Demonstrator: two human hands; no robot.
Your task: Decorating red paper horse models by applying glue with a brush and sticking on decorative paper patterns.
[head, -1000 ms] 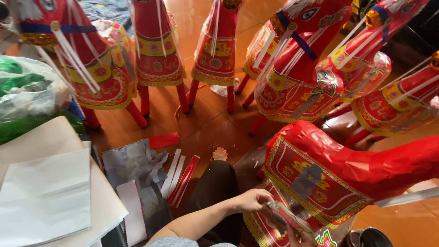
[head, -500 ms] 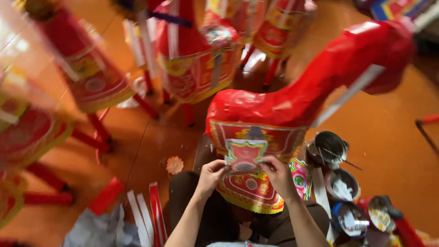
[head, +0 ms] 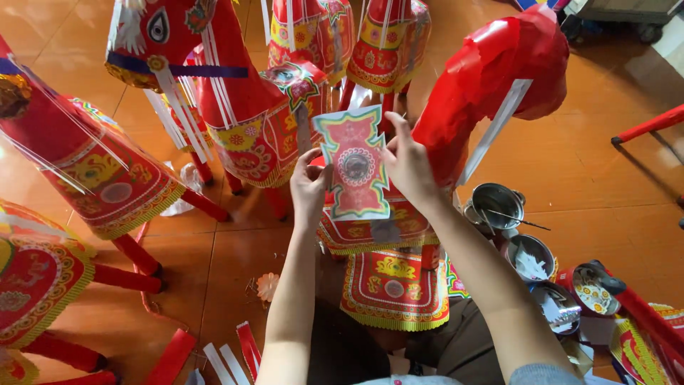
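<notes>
A flat printed paper ornament (head: 355, 164), red with a green and yellow border, is held up between both hands. My left hand (head: 309, 187) grips its left edge and my right hand (head: 408, 165) grips its right edge. Just behind it stands a red paper horse (head: 499, 78) with a plain head and a white strip on its neck. A patterned red and yellow cloth-like panel (head: 394, 289) hangs from the horse's body below my hands.
Several finished red paper horses (head: 235, 107) on red stick legs crowd the left and back on an orange tiled floor (head: 613, 178). Metal bowls (head: 499, 203) and small tins (head: 591, 289) sit at the right. Red and white paper strips (head: 228, 356) lie at the bottom left.
The hands have lifted the paper ornament from low on the horse's body to up by its neck. The view has moved closer.
</notes>
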